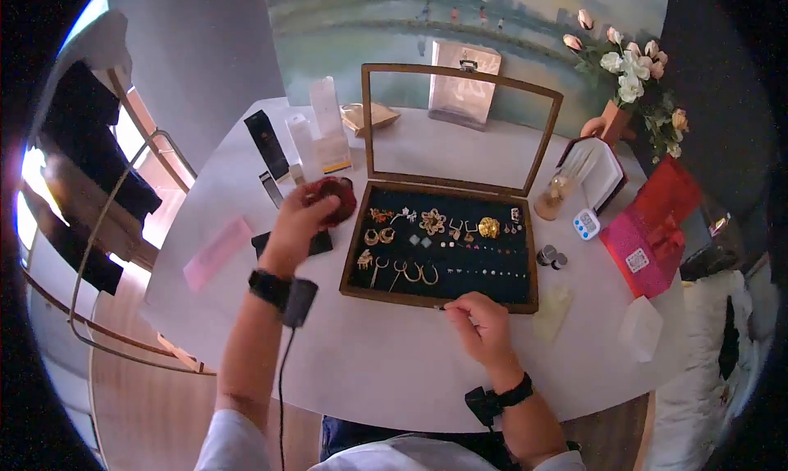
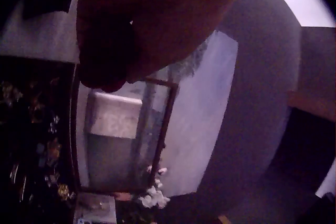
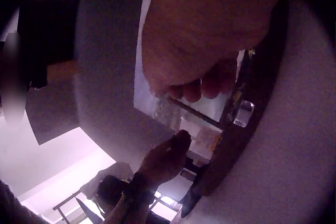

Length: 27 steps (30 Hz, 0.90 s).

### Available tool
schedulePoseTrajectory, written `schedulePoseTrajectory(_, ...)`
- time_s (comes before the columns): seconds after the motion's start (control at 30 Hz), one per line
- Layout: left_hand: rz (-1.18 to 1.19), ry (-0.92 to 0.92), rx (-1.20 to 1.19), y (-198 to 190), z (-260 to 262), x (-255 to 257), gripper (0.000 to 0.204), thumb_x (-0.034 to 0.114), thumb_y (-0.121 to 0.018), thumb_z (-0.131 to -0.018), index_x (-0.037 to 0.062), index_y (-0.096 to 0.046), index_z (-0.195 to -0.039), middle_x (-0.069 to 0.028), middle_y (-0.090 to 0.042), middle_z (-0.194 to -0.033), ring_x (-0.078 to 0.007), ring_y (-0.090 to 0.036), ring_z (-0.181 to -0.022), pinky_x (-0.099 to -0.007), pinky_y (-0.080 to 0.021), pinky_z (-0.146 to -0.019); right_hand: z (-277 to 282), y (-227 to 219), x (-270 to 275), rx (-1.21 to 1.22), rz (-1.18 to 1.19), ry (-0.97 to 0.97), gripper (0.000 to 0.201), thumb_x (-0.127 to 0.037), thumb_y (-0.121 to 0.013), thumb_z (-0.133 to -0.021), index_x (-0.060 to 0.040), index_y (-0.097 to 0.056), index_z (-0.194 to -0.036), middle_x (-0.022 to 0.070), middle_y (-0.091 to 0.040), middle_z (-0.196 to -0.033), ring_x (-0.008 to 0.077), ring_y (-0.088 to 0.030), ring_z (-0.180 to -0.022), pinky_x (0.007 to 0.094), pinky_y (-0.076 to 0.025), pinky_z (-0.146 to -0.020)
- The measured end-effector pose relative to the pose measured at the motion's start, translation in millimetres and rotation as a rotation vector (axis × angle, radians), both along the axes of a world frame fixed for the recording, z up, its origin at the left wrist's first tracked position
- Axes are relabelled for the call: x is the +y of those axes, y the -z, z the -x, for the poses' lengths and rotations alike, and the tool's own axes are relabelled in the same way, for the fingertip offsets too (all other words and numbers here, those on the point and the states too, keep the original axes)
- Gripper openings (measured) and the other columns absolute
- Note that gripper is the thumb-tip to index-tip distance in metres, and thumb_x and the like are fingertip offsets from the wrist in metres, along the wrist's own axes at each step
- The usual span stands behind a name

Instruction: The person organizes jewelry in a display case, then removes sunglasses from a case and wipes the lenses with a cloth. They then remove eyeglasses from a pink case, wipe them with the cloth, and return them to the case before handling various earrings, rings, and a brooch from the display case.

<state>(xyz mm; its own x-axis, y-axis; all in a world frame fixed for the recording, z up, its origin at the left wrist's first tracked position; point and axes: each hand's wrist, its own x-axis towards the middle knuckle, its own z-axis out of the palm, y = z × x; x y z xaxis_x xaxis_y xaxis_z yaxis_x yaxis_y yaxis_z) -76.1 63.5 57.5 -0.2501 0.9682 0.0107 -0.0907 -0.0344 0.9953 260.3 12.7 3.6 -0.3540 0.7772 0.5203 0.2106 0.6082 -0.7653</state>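
In the head view my left hand (image 1: 289, 229) grips a dark red, rounded thing (image 1: 343, 202) with a darker middle, left of the jewelry box (image 1: 439, 303); its kind I cannot tell. The box lid (image 1: 367, 134), a wooden frame with a clear pane, stands raised. Earrings, brooch-like flowers (image 1: 432, 220) and a gold ornament (image 1: 488, 226) sit in rows on dark lining. My right hand (image 1: 484, 327) is at the box's front edge, fingers bent, fingertips beside the metal latch (image 3: 244, 113). The left wrist view shows the left hand (image 2: 152, 19) dark, its grasp hidden.
Upright boxes (image 1: 267, 145) stand at the back left, a pink sheet (image 1: 217, 253) nearer. At the right are a reed diffuser (image 1: 554, 198), a white timer (image 1: 586, 224), a red and pink bag (image 1: 644, 245) and a white box (image 1: 640, 329). Flowers (image 1: 630, 64) rise behind.
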Motion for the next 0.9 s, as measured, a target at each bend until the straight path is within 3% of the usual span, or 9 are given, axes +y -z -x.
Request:
schedulePoseTrajectory(0.13, 0.022, -0.043, -0.076, 3, 26, 27, 0.038, 0.009, -0.065, -0.089, -0.0006, -0.058, -0.125, -0.011, -0.067, -0.111, -0.0203, -0.067, -0.095, -0.0325, -0.057, -0.078, -1, 5, -1, -0.042, 0.032, -0.017, 0.009, -0.011, -0.069, -0.088, -0.0023, -0.069, -0.09, 0.0127, -0.069, -0.084, 0.0266, -0.069, -0.072, 0.0343, -0.055, -0.062)
schedulePoseTrajectory(0.27, 0.147, -0.064, 0.152, 30, 45, 62, 0.046, 0.0, -0.066, -0.083, -0.0026, -0.054, -0.127, -0.0117, -0.068, -0.105, -0.022, -0.07, -0.085, -0.0347, -0.06, -0.07, 3, 3, -2, -0.104, -0.029, -0.012, 0.007, -0.006, -0.069, -0.087, 0.0002, -0.069, -0.087, 0.0124, -0.069, -0.082, 0.0227, -0.067, -0.07, 0.03, -0.053, -0.06)
schedulePoseTrajectory(0.43, 0.183, -0.044, 0.285, 50, 54, 86, 0.042, 0.005, -0.073, -0.079, -0.0077, -0.059, -0.118, -0.0167, -0.067, -0.104, -0.0254, -0.07, -0.09, -0.0366, -0.059, -0.075, 3, 8, -3, -0.094, -0.067, -0.035, 0.008, -0.008, -0.07, -0.087, -0.0002, -0.069, -0.088, 0.0127, -0.069, -0.081, 0.0246, -0.067, -0.07, 0.0309, -0.052, -0.06)
schedulePoseTrajectory(0.5, 0.179, -0.04, 0.339, 59, 60, 89, 0.043, 0.007, -0.075, -0.079, -0.0068, -0.06, -0.117, -0.0158, -0.068, -0.103, -0.0252, -0.07, -0.091, -0.0361, -0.058, -0.075, 5, 10, -3, -0.081, -0.064, -0.032, 0.015, -0.019, -0.07, -0.088, -0.0042, -0.07, -0.09, 0.0128, -0.07, -0.084, 0.0309, -0.068, -0.072, 0.0393, -0.055, -0.063)
schedulePoseTrajectory(0.6, 0.24, -0.027, 0.478, 65, 70, 90, 0.046, 0.014, -0.075, -0.08, -0.0063, -0.061, -0.119, -0.0176, -0.069, -0.105, -0.0279, -0.071, -0.092, -0.0363, -0.058, -0.077, 6, 4, -5, -0.102, -0.07, -0.016, 0.009, -0.009, -0.07, -0.087, -0.0001, -0.069, -0.086, 0.0114, -0.069, -0.079, 0.0239, -0.067, -0.067, 0.0312, -0.052, -0.059)
schedulePoseTrajectory(0.67, 0.266, 0.004, 0.955, 65, 75, 92, 0.047, 0.023, -0.073, -0.082, -0.0055, -0.064, -0.119, -0.0226, -0.07, -0.109, -0.0325, -0.07, -0.094, -0.0398, -0.056, -0.084, 6, 1, -5, -0.103, -0.072, -0.021, 0.009, -0.009, -0.07, -0.087, -0.0001, -0.069, -0.085, 0.0114, -0.068, -0.079, 0.0237, -0.067, -0.066, 0.0312, -0.052, -0.059)
schedulePoseTrajectory(0.7, 0.269, 0.001, 0.958, 70, 76, 91, 0.047, 0.023, -0.073, -0.082, -0.0055, -0.064, -0.119, -0.0226, -0.07, -0.109, -0.0325, -0.07, -0.094, -0.0398, -0.056, -0.084, 6, 0, -5, -0.109, -0.074, -0.02, 0.01, -0.01, -0.071, -0.087, -0.0001, -0.069, -0.085, 0.0114, -0.068, -0.079, 0.0236, -0.067, -0.066, 0.0312, -0.052, -0.059)
schedulePoseTrajectory(0.77, 0.01, -0.282, 1.167, 78, 70, 83, 0.045, 0.028, -0.072, -0.082, -0.0025, -0.068, -0.116, -0.0246, -0.07, -0.107, -0.037, -0.069, -0.097, -0.0431, -0.054, -0.09, 6, 0, -5, -0.114, -0.081, -0.021, 0.011, -0.01, -0.071, -0.087, -0.0003, -0.069, -0.085, 0.0115, -0.068, -0.079, 0.0237, -0.067, -0.066, 0.0313, -0.052, -0.059)
schedulePoseTrajectory(0.9, 0.054, -0.149, 1.096, 64, 52, 70, 0.038, 0.025, -0.072, -0.081, 0.0037, -0.071, -0.113, -0.0226, -0.071, -0.104, -0.0387, -0.067, -0.1, -0.0451, -0.052, -0.093, 6, 1, -5, -0.111, -0.099, -0.039, 0.01, -0.011, -0.071, -0.087, -0.0007, -0.069, -0.085, 0.0117, -0.068, -0.078, 0.0241, -0.067, -0.067, 0.0317, -0.052, -0.059)
